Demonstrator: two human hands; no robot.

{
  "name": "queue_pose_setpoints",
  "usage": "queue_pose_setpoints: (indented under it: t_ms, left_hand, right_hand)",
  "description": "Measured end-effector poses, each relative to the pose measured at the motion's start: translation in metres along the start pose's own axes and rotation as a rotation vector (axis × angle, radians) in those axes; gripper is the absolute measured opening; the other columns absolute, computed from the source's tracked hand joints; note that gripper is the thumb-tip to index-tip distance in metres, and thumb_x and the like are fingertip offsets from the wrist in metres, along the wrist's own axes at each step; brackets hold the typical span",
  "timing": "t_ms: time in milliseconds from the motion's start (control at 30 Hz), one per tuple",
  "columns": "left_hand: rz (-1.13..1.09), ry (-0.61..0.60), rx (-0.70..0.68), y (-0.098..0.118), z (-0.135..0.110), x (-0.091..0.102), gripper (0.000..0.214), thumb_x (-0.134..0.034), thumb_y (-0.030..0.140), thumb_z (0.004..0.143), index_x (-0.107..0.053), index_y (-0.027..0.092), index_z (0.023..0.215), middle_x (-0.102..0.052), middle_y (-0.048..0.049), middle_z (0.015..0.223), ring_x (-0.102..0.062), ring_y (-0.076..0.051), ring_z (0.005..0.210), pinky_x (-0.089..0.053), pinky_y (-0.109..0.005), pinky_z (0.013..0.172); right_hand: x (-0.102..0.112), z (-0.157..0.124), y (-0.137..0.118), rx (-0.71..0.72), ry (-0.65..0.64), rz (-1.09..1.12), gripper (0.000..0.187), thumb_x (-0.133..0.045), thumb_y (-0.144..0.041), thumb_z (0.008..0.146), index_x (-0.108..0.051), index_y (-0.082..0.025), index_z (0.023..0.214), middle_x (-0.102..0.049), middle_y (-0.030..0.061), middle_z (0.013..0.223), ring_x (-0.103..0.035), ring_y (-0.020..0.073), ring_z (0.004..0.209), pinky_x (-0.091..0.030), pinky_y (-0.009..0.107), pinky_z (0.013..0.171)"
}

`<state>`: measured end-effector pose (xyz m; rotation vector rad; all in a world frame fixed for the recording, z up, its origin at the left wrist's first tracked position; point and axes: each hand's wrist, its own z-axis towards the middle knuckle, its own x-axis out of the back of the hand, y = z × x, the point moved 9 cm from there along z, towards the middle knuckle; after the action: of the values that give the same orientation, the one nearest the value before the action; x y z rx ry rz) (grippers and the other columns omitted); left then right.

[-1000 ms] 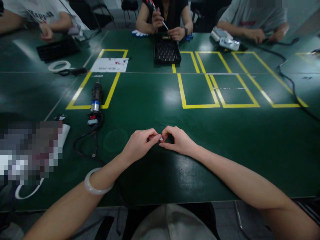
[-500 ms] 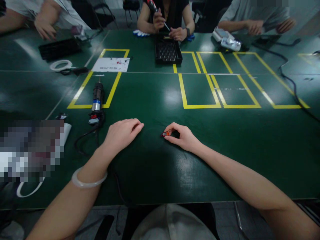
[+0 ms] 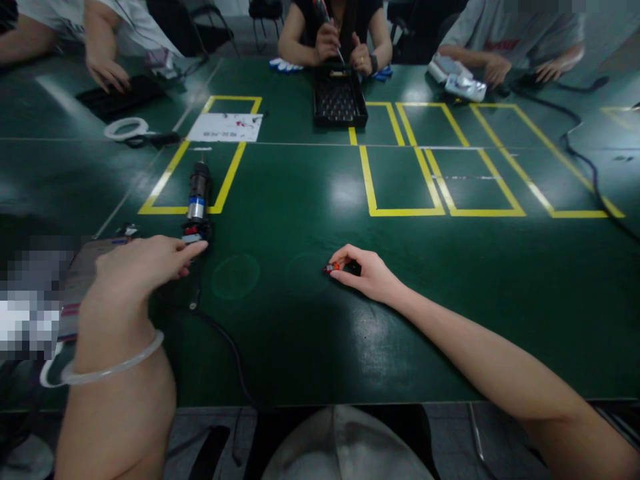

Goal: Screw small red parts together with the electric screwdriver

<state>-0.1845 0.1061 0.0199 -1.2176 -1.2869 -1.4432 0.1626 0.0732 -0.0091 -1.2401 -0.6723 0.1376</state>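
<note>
Near the centre of the head camera's frame, the right hand [image 3: 367, 275] pinches a small red and orange part [image 3: 332, 268] between thumb and fingertips, low over a green table [image 3: 310, 180]. At the left of the frame, the left hand [image 3: 131, 270], a pale bracelet [image 3: 117, 367] on its wrist, reaches out with its thumb at the near end of a dark cylindrical tool [image 3: 197, 208] banded in silver and blue; its other fingers are partly hidden, so whether they touch or grip anything cannot be told. Toward upper left, a white sheet [image 3: 225, 128] lies across a yellow tape outline [image 3: 231, 177]. At top centre, a co-worker's hand [image 3: 327, 41] holds a slim tool above a black tray [image 3: 341, 124]
</note>
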Motion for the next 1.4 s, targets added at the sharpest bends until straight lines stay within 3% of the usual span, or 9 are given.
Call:
queue_pose_setpoints:
  t_ms: [67, 133, 267, 400, 633, 867, 1100, 1400]
  left_hand:
    - [0.207, -0.119, 0.286, -0.006, -0.002, -0.010, 0.060, -0.043, 0.067, 0.084, -0.072, 0.018, 0.066, -0.059, -0.0053, 0.050, -0.062, -0.023, 0.067, -0.039, -0.043, 0.070]
    - [0.322, -0.191, 0.349, 0.016, -0.004, -0.015, 0.056, -0.041, 0.063, 0.087, -0.073, 0.018, 0.079, -0.066, -0.0087, 0.067, -0.063, -0.025, 0.071, -0.043, -0.043, 0.069]
    - [0.416, -0.156, 0.235, 0.073, 0.002, -0.019, 0.051, -0.035, 0.052, 0.094, -0.069, 0.015, 0.098, -0.067, -0.0139, 0.083, -0.065, -0.030, 0.079, -0.048, -0.042, 0.070]
    - [0.433, -0.113, 0.205, 0.102, 0.004, -0.026, 0.053, -0.029, 0.051, 0.096, -0.068, 0.015, 0.101, -0.068, -0.0180, 0.085, -0.067, -0.035, 0.078, -0.049, -0.042, 0.067]
    - [0.389, -0.088, 0.017, 0.164, -0.007, -0.042, 0.054, -0.025, 0.046, 0.098, -0.066, 0.012, 0.098, -0.070, -0.0174, 0.082, -0.069, -0.034, 0.077, -0.048, -0.036, 0.063]
    - [0.238, -0.017, -0.297, 0.223, -0.033, -0.056, 0.041, -0.036, 0.039, 0.097, -0.064, 0.015, 0.081, -0.071, -0.0099, 0.074, -0.068, -0.025, 0.064, -0.036, -0.028, 0.049]
    - [0.123, 0.043, -0.511, 0.253, -0.054, -0.058, 0.035, -0.043, 0.034, 0.096, -0.062, 0.015, 0.074, -0.067, -0.0062, 0.063, -0.063, -0.019, 0.054, -0.032, -0.027, 0.046]
    - [0.110, 0.063, -0.620, 0.257, -0.059, -0.055, 0.033, -0.045, 0.033, 0.095, -0.061, 0.017, 0.071, -0.065, -0.0040, 0.063, -0.061, -0.019, 0.051, -0.031, -0.029, 0.045]
  right_hand:
    - [0.000, 0.000, 0.000, -0.004, 0.001, -0.002, 0.013, -0.066, -0.022, 0.086, -0.063, -0.017, 0.097, -0.069, 0.0024, 0.090, -0.064, 0.0134, 0.080, -0.051, 0.026, 0.075]
    - [0.000, 0.000, 0.001, -0.003, -0.002, -0.001, 0.013, -0.066, -0.022, 0.085, -0.063, -0.018, 0.097, -0.069, 0.0026, 0.091, -0.064, 0.0138, 0.081, -0.052, 0.027, 0.076]
    - [0.001, 0.001, -0.001, 0.066, 0.012, -0.028, 0.012, -0.067, -0.022, 0.085, -0.064, -0.018, 0.096, -0.067, 0.0042, 0.095, -0.064, 0.0151, 0.086, -0.052, 0.029, 0.080]
    - [0.006, 0.002, 0.001, 0.083, 0.050, -0.075, 0.011, -0.068, -0.023, 0.085, -0.066, -0.019, 0.095, -0.065, 0.0049, 0.096, -0.063, 0.0162, 0.087, -0.052, 0.031, 0.080]
    - [0.012, 0.003, 0.010, 0.013, 0.090, -0.054, 0.018, -0.067, -0.019, 0.083, -0.065, -0.018, 0.100, -0.068, 0.0042, 0.096, -0.064, 0.0153, 0.085, -0.052, 0.030, 0.081]
    - [0.019, 0.002, 0.011, 0.020, 0.164, -0.044, 0.018, -0.067, -0.020, 0.083, -0.063, -0.018, 0.101, -0.068, 0.0040, 0.092, -0.063, 0.0156, 0.083, -0.051, 0.031, 0.079]
    - [0.017, 0.002, 0.010, 0.036, 0.146, -0.093, 0.015, -0.067, -0.021, 0.083, -0.063, -0.018, 0.098, -0.067, 0.0039, 0.094, -0.063, 0.0167, 0.085, -0.051, 0.031, 0.080]
    - [0.007, 0.004, 0.002, 0.107, 0.047, -0.271, 0.010, -0.068, -0.020, 0.085, -0.064, -0.018, 0.094, -0.064, 0.0048, 0.091, -0.059, 0.0187, 0.087, -0.047, 0.032, 0.078]
